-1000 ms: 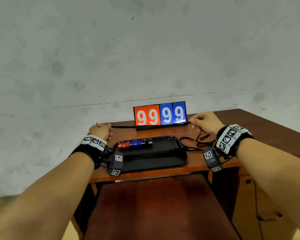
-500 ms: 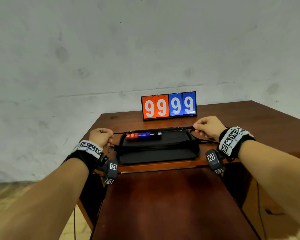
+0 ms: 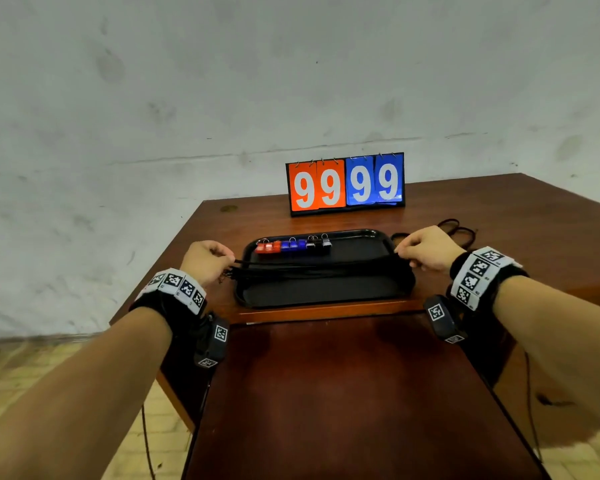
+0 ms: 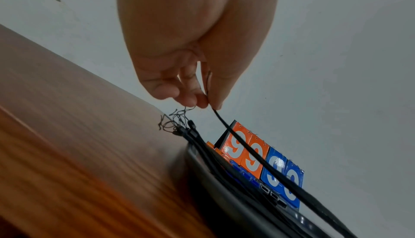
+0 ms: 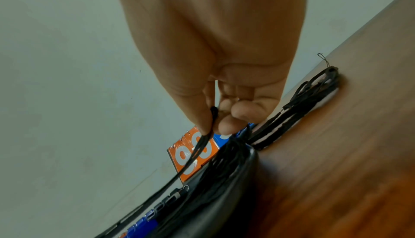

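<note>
A single black cord (image 3: 291,262) is stretched almost taut between the two hands, with its long axis running left to right over the black tray (image 3: 326,296). The left hand (image 3: 207,259) pinches one end between thumb and fingertip, the other fingers curled in. The right hand (image 3: 428,249) pinches the other end the same way, thumb against forefinger. Each hand sits just outside a short end of the tray, so neither is nearer the work than the other; the cord spans the tray's whole length.

Just on the near side of the held cord, and parallel to it, a bundle of like cords (image 3: 319,271) lies across the tray, its thin end loops spilling over the left rim onto the table (image 3: 499,209). From the head view it is hard to tell whether the held cord already touches the bundle or hangs a little above it. The left wrist view suggests it is raised clear at that end.

The step in hand looks like laying this cord down alongside the others, and for that both ends would have to come down together, staying in line with the bundle.

A row of red, blue and black clips (image 3: 291,244) lines the tray's far edge. More loose cords (image 3: 454,230) lie on the table to the far right, and a scoreboard (image 3: 345,183) showing 9999 stands beyond.
</note>
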Action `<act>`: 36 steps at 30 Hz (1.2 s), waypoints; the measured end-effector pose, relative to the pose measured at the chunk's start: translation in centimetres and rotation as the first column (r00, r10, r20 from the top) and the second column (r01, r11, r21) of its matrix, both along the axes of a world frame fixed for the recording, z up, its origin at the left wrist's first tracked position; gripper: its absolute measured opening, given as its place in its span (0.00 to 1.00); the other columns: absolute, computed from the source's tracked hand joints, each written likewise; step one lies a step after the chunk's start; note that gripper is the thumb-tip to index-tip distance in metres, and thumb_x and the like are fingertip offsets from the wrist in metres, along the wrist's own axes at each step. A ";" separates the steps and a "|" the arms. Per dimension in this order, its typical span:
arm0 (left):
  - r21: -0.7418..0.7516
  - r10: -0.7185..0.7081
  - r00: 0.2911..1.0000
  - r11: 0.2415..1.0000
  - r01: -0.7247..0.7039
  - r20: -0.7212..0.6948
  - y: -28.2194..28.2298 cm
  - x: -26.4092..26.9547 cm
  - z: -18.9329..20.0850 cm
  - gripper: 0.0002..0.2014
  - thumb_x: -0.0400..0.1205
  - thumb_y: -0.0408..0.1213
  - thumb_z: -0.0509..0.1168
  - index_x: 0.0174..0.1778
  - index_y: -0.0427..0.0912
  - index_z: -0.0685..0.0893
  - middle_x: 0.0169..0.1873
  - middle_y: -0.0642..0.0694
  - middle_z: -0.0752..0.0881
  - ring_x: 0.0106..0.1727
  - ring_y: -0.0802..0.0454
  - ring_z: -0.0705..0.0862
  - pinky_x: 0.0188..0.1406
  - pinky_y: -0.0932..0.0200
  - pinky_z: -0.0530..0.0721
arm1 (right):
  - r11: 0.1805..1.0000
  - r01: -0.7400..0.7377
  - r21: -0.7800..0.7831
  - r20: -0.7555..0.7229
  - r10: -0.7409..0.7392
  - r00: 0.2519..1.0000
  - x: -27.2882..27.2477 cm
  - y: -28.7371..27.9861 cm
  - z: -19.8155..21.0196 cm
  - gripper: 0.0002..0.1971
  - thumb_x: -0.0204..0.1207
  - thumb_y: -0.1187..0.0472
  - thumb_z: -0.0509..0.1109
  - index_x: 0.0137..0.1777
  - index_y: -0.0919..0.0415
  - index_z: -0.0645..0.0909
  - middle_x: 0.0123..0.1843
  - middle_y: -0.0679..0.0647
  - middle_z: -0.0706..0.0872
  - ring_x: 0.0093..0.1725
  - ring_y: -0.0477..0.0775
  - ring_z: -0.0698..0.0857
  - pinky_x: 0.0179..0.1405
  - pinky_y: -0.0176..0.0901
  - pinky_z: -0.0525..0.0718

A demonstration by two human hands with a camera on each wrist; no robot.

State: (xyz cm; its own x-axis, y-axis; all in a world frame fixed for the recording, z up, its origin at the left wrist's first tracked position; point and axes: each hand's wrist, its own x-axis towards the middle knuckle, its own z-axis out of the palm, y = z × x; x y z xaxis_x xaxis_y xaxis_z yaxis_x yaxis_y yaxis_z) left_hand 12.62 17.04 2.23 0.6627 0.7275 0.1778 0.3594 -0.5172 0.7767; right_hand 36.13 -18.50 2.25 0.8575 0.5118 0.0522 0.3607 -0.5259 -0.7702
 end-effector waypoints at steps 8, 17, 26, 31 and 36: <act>0.112 -0.046 0.990 0.992 0.061 -0.136 -0.2 0.0 0.0 0.04 0.76 0.32 0.74 0.38 0.45 0.88 0.35 0.47 0.88 0.39 0.48 0.88 0.44 0.52 0.89 | 0.991 0.029 -0.130 0.094 -0.017 0.995 0.4 0.4 -0.3 0.06 0.72 0.71 0.75 0.38 0.59 0.88 0.33 0.51 0.88 0.28 0.48 0.85 0.26 0.31 0.78; 0.204 -0.020 0.971 0.976 0.070 -0.238 -0.6 -0.4 -0.3 0.04 0.76 0.36 0.75 0.37 0.47 0.88 0.36 0.50 0.87 0.42 0.50 0.85 0.41 0.58 0.78 | 0.987 0.015 -0.162 0.128 0.006 0.992 -0.3 0.3 -0.4 0.06 0.72 0.67 0.76 0.38 0.55 0.90 0.37 0.44 0.87 0.38 0.41 0.83 0.37 0.33 0.77; 0.258 0.053 0.967 0.966 0.013 -0.248 -0.7 -0.6 -0.6 0.06 0.75 0.39 0.77 0.44 0.46 0.88 0.40 0.49 0.87 0.46 0.49 0.86 0.45 0.57 0.81 | 0.984 0.019 -0.175 0.139 0.005 0.990 0.1 -0.2 -0.7 0.08 0.72 0.61 0.79 0.51 0.55 0.88 0.45 0.48 0.87 0.47 0.48 0.84 0.48 0.39 0.78; 0.270 0.060 0.988 0.963 -0.019 -0.144 -2.8 0.9 1.6 0.05 0.73 0.40 0.74 0.38 0.53 0.85 0.43 0.49 0.88 0.46 0.48 0.87 0.51 0.51 0.86 | 0.996 0.088 -0.018 0.132 -0.085 0.988 0.8 -0.8 0.0 0.09 0.75 0.56 0.75 0.54 0.55 0.86 0.47 0.51 0.87 0.46 0.50 0.85 0.38 0.36 0.77; 0.265 -0.117 0.985 0.953 0.147 -0.124 -8.4 5.2 4.0 0.04 0.78 0.37 0.70 0.47 0.47 0.87 0.44 0.50 0.88 0.48 0.51 0.86 0.52 0.56 0.84 | 0.976 0.132 0.174 0.014 -0.136 0.991 1.8 -3.0 2.0 0.13 0.78 0.62 0.71 0.62 0.56 0.78 0.40 0.55 0.85 0.29 0.51 0.83 0.21 0.38 0.79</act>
